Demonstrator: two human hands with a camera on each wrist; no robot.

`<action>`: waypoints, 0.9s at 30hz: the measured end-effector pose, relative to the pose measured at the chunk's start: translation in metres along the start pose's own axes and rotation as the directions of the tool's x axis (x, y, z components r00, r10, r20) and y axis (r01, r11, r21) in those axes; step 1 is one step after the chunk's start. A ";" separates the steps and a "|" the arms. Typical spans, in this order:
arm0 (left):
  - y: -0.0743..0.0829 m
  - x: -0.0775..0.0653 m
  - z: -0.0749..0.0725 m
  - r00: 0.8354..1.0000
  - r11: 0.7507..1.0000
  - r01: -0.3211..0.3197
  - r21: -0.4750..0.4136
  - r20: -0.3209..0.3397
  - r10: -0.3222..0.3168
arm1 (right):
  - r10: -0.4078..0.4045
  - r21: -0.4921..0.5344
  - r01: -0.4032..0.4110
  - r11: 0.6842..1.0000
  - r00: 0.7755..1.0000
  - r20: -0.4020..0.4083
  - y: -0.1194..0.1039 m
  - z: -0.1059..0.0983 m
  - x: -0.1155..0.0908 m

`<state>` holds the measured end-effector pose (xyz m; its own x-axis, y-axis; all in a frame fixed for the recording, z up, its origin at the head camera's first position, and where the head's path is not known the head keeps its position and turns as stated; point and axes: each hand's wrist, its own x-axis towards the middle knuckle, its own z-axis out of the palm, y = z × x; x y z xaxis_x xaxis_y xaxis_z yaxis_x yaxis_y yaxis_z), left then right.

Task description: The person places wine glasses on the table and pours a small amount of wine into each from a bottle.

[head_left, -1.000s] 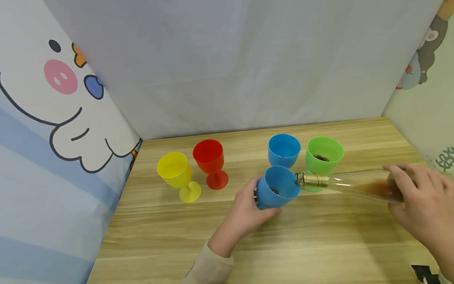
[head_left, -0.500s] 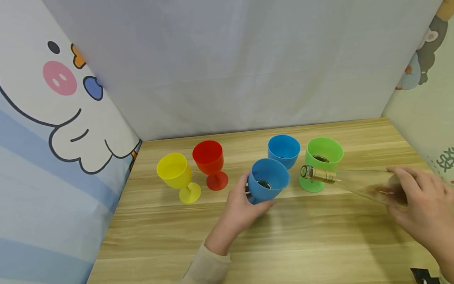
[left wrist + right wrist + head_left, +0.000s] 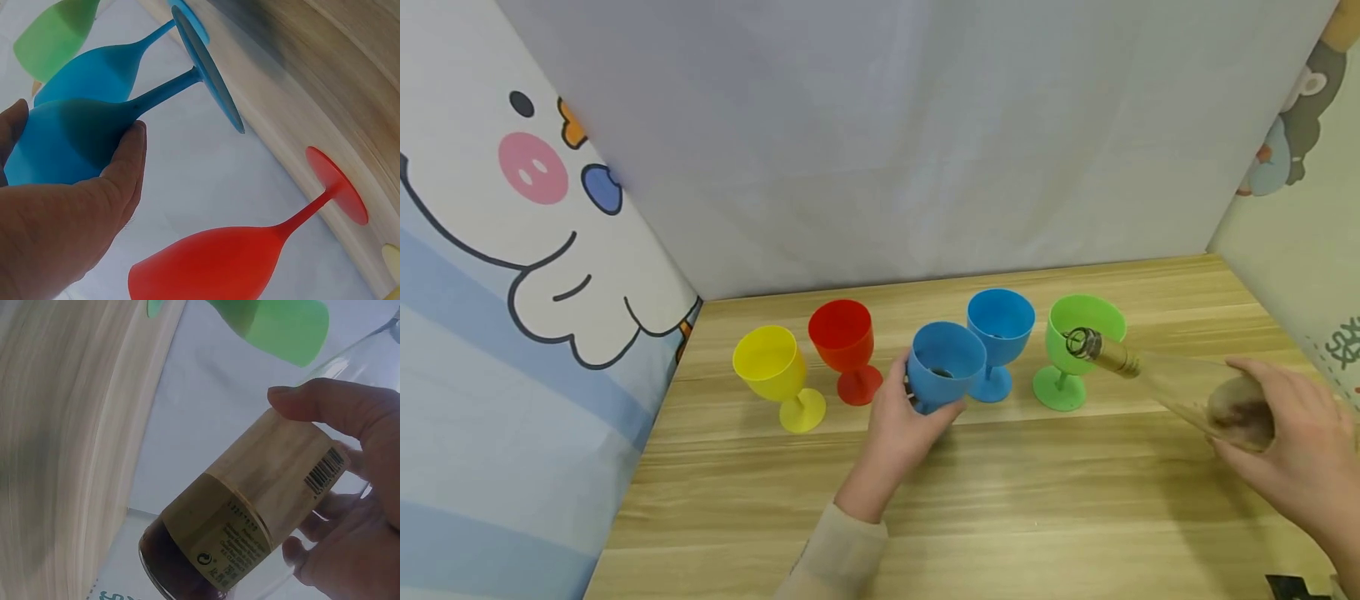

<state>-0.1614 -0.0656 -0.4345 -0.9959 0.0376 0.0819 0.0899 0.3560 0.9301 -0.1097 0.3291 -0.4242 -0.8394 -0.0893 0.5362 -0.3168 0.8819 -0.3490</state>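
Note:
My left hand (image 3: 898, 429) grips a blue goblet (image 3: 942, 385) round its bowl; a little dark liquid lies inside. In the left wrist view its foot (image 3: 209, 69) looks raised off the tabletop. My right hand (image 3: 1300, 442) holds a clear glass bottle (image 3: 1183, 387) by its lower body, with dark liquid at the bottom and a paper label (image 3: 250, 487). The bottle leans left, its mouth in front of a green goblet (image 3: 1063, 390) in the head view. Another blue goblet (image 3: 1000, 321) stands just behind and right of the held one.
To the left on the wooden table (image 3: 737, 500) stand a red goblet (image 3: 842, 337) and a yellow goblet (image 3: 771, 367). A pale cloth wall (image 3: 910, 150) closes the back, and printed panels flank both sides. A small black object (image 3: 1287, 586) shows at lower right.
My left hand has carried the blue goblet left and back, away from the bottle mouth. The bottle has shifted right and its mouth has risen slightly. The standing goblets keep their places.

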 end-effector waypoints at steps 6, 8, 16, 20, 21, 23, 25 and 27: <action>-0.003 0.006 0.001 1.000 1.000 0.018 -0.024 -0.021 -0.018 | -0.048 0.071 0.050 0.996 0.998 -0.032 0.004 0.004 0.001; -0.003 0.007 0.001 0.999 0.999 0.021 -0.030 -0.030 -0.022 | -0.039 0.086 0.042 0.995 0.999 -0.027 0.003 0.003 0.002; -0.005 0.016 0.004 0.995 0.998 0.054 -0.037 -0.076 -0.057 | 0.070 0.153 -0.073 0.985 0.997 0.022 -0.007 -0.001 -0.001; -0.008 0.021 0.006 0.992 0.997 0.073 -0.026 -0.099 -0.075 | 0.123 0.183 -0.126 0.975 0.992 0.024 -0.009 -0.002 -0.001; -0.009 0.022 0.006 0.992 0.997 0.077 -0.024 -0.102 -0.079 | 0.134 0.187 -0.136 0.973 0.991 0.024 -0.010 -0.002 -0.001; -0.010 0.025 0.007 0.991 0.997 0.077 -0.024 -0.110 -0.080 | 0.155 0.198 -0.156 0.968 0.988 0.021 -0.010 -0.002 -0.002; -0.011 0.027 0.008 0.990 0.997 0.074 -0.021 -0.119 -0.076 | 0.176 0.213 -0.177 0.961 0.984 0.025 -0.009 -0.002 -0.003; -0.011 0.030 0.009 0.989 0.997 0.068 -0.019 -0.130 -0.070 | 0.198 0.244 -0.201 0.949 0.979 0.037 -0.008 -0.001 -0.004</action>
<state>-0.1918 -0.0602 -0.4457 -0.9921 -0.1093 0.0621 0.0214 0.3401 0.9402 -0.1029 0.3226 -0.4227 -0.9013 0.0704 0.4273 -0.2391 0.7419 -0.6264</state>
